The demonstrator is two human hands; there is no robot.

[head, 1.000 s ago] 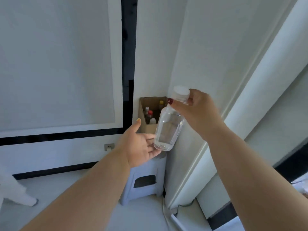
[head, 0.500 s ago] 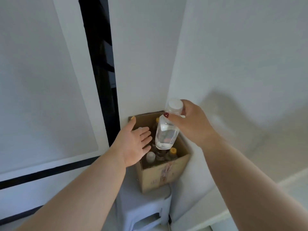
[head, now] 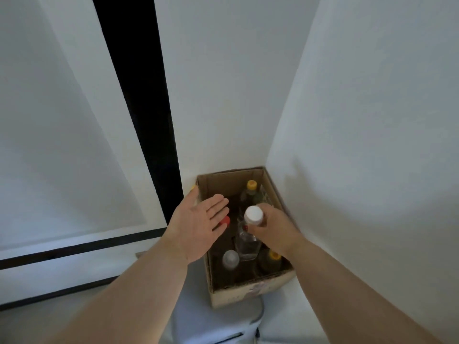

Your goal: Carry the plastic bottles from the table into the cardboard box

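An open cardboard box (head: 238, 292) stands in the wall corner on a pale plastic stool (head: 213, 324). My right hand (head: 274, 228) grips a clear plastic bottle with a white cap (head: 248, 240) by its neck, upright, its lower half inside the box. My left hand (head: 196, 227) hovers flat and open over the box's left rim, holding nothing. Inside the box stand a yellow-capped bottle (head: 251, 188) at the back, another yellow-capped bottle (head: 272, 259) at the front right, a clear-capped bottle (head: 230, 259) at the front and a red cap (head: 225, 220) half hidden under my left hand.
White walls (head: 360, 120) close in behind and to the right of the box. A black vertical strip (head: 141, 100) and a white panel with a black band (head: 62, 249) lie to the left. The table is out of view.
I have stepped closer, so the view looks down into the box. My right hand has lowered the clear bottle from above the box into it. My left hand stays open beside it.
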